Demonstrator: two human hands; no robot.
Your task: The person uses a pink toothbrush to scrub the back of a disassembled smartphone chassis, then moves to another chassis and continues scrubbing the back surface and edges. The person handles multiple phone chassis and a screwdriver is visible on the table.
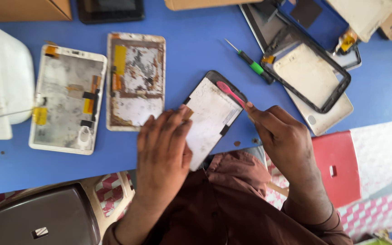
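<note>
At centre frame, on the blue table (205, 45), a tablet panel (212, 115) lies tilted, white back up, black edge at its upper end, lower corner overhanging the table's near edge. Left hand (162, 149) lies flat, fingers together and extended, pressing the panel's left edge; nothing gripped. Right hand (282, 134) at right of centre, fingers closed around the handle of a pink toothbrush (230, 94); brush head rests on the panel's upper right corner.

Left of centre: two opened tablet shells, face up, side by side, apart from each other. The white-framed shell (66, 100) sits at far left; the yellow-taped shell (135, 81) lies just beside the left hand's fingertips. Upper centre: a green-handled screwdriver (252, 63), well clear of both hands. Upper right: a black bezel frame (311, 68) stacked over white back covers. Right edge: a red stool (336, 165). Lower left: a dark grey case (41, 218).
</note>
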